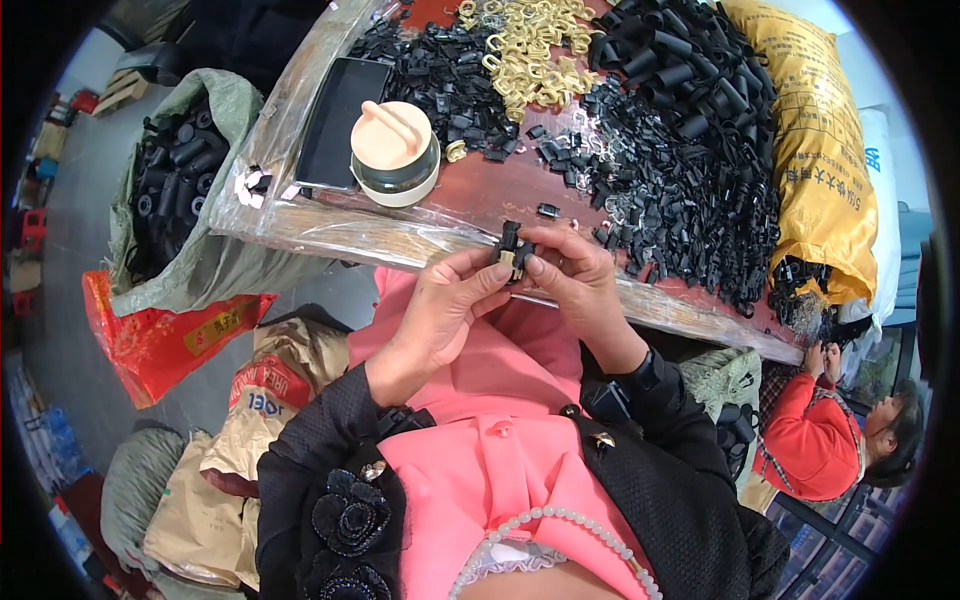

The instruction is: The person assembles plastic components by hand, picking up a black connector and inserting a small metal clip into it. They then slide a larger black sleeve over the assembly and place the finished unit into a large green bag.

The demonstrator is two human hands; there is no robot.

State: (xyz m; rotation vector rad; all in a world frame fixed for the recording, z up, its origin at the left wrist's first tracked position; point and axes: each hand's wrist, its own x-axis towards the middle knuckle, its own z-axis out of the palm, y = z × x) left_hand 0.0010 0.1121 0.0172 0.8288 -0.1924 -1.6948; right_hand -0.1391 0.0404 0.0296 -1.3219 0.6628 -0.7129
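Observation:
Just over the table's near edge, my left hand [446,302] and my right hand [582,284] meet at a small black plastic part [511,236] with a gold-coloured piece on it. Thumbs and fingers of both hands pinch it, hiding most of its lower end. A loose black piece [547,210] lies on the red tabletop [495,190] a little beyond my right fingers. Farther off is a heap of gold-coloured rings [535,50]. Beside it spread small black plastic parts [690,190], with a pile of short black tubes [690,70] behind them.
A lidded cup [393,150] and a dark flat tray or tablet [342,125] stand at the table's left. A yellow sack [825,130] leans at the right. Left of the table is a sack of black cylindrical parts [180,170]. A person in red [815,440] works at the right.

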